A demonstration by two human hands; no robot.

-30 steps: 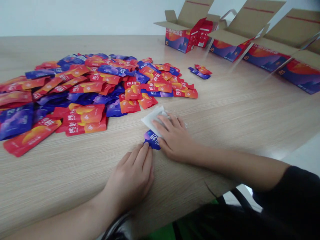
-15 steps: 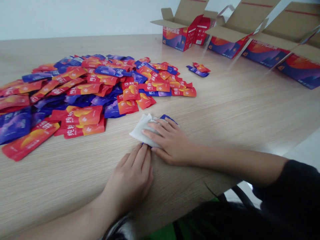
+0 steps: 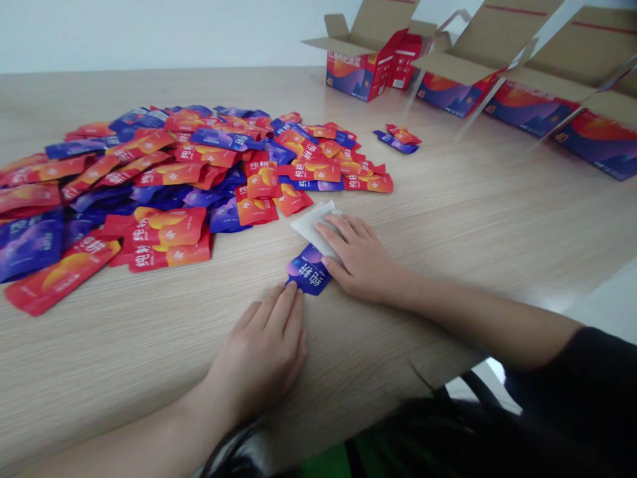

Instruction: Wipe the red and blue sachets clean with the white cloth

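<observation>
A blue sachet (image 3: 308,271) lies flat on the wooden table (image 3: 472,212) in front of me. My left hand (image 3: 263,348) rests palm down, fingertips pressing the sachet's near corner. My right hand (image 3: 361,255) lies flat with fingers stretched over a white cloth (image 3: 313,222), pressing it onto the far half of the sachet. Neither hand grips anything.
A wide heap of red and blue sachets (image 3: 164,169) covers the table's left half. Two loose sachets (image 3: 401,139) lie further back. Several open cardboard boxes (image 3: 368,56) with red and blue print stand along the far right edge.
My right hand slid the white cloth toward me over the sachet, then pushed it back away, uncovering the sachet's near half again. My left hand stayed on the corner.
</observation>
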